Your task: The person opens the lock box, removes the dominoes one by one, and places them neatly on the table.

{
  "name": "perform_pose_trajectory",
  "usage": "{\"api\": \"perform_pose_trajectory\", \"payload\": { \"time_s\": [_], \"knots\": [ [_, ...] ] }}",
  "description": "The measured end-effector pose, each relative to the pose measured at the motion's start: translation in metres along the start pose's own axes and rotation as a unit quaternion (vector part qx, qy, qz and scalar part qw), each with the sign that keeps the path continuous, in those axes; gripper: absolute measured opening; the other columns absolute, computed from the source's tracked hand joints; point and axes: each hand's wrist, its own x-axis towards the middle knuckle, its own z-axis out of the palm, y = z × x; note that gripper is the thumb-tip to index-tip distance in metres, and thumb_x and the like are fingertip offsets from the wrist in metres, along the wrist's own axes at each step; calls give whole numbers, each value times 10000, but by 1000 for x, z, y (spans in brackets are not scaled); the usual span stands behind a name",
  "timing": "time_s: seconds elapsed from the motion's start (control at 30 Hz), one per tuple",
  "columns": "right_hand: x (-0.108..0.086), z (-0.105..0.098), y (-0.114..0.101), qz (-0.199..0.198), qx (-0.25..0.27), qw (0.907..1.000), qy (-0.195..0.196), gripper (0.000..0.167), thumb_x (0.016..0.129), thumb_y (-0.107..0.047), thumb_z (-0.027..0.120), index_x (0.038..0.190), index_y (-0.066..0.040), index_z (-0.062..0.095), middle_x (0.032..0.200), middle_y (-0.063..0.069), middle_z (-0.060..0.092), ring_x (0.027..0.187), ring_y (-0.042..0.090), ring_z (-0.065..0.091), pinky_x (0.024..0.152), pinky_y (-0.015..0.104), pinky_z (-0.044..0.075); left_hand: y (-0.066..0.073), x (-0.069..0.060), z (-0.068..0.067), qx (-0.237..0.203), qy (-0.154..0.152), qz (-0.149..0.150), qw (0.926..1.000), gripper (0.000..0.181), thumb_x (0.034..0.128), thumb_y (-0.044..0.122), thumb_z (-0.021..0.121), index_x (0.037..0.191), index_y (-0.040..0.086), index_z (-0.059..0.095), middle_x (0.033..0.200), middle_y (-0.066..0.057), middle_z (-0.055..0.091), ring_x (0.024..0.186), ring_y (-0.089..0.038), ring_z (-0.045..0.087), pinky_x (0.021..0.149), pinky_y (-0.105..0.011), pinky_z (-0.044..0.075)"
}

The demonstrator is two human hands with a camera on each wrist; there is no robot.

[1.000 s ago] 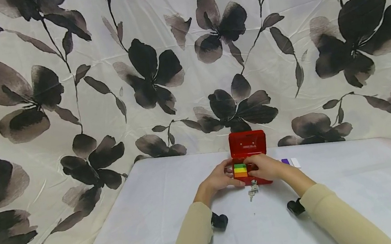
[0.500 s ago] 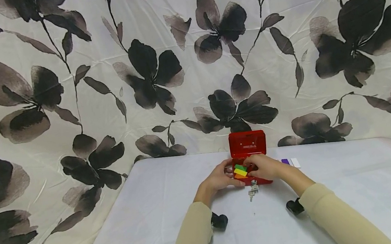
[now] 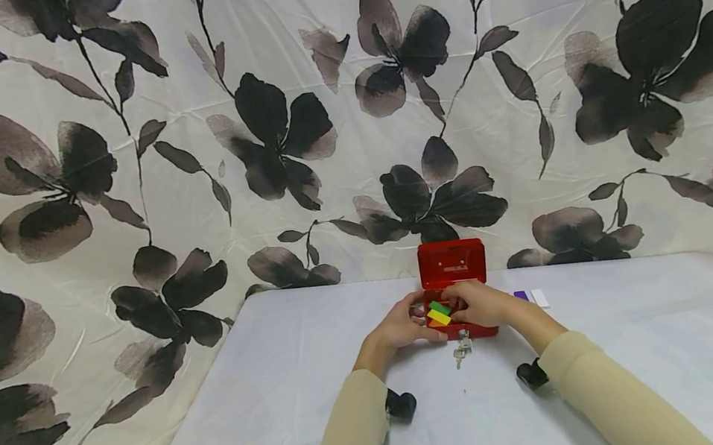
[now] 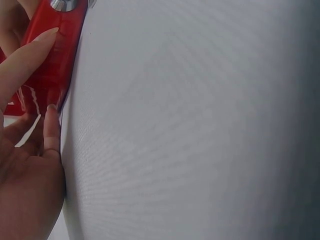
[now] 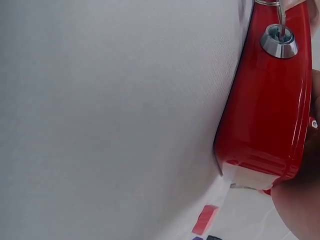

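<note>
A red cash box (image 3: 453, 264) stands on the table with its lid raised. My left hand (image 3: 399, 325) holds the box at its left front corner. In the left wrist view its thumb (image 4: 31, 60) presses the front wall, and the other fingers lie round the left end. My right hand (image 3: 480, 302) reaches over the right side into the box, fingers bent. A green block (image 3: 439, 308) and a yellow block (image 3: 438, 318) lie askew inside, beside the right fingertips. An orange edge shows below them. Whether those fingertips pinch something is hidden. Keys (image 3: 460, 353) hang from the front lock (image 5: 279, 41).
Right of the box lie a purple piece (image 3: 520, 295) and a white piece (image 3: 539, 297). A pinkish-red piece (image 5: 205, 219) shows there in the right wrist view. A floral cloth (image 3: 278, 142) hangs behind the white table (image 3: 269, 384).
The coloured blocks in the box have turned from straight to slanted. My right hand has shifted slightly left, its wrist moving a little. The left hand stays on the box.
</note>
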Motion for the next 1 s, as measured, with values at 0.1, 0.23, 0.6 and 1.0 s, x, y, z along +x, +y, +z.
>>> {"api": "perform_pose_trajectory", "payload": {
  "time_s": [0.1,0.23,0.6,1.0],
  "knots": [
    [3,1,1,13,-3,10000,-53,394,920,-64,748,1293,3,637,1036,61,676,952,195,601,981,460,548,-1,1,0,-14,6,-30,10000,965,736,199,932,1551,180,416,1258,-27,593,1109,-222,549,1004,-390,532],
    [6,1,2,-11,2,9999,-105,393,934,-59,728,1308,2,627,1037,56,670,973,204,600,991,480,540,-1,2,0,-63,-3,-38,10000,960,733,196,933,1545,187,420,1255,-28,591,1111,-223,547,1009,-398,530],
    [3,-1,-3,-110,-157,9990,-411,460,932,-42,715,1379,-63,610,1028,27,635,1006,216,565,1033,507,502,-1,-1,1,-120,-31,-32,9999,954,745,176,925,1549,165,412,1253,-38,595,1110,-229,552,1011,-394,531],
    [8,-2,-8,117,-541,9949,-844,483,960,-66,669,1431,-144,596,1315,69,633,1162,267,559,1083,570,446,1,-2,0,-79,-23,9,10000,957,748,186,923,1555,171,410,1260,-32,597,1118,-228,549,1006,-391,534]
  ]
}}
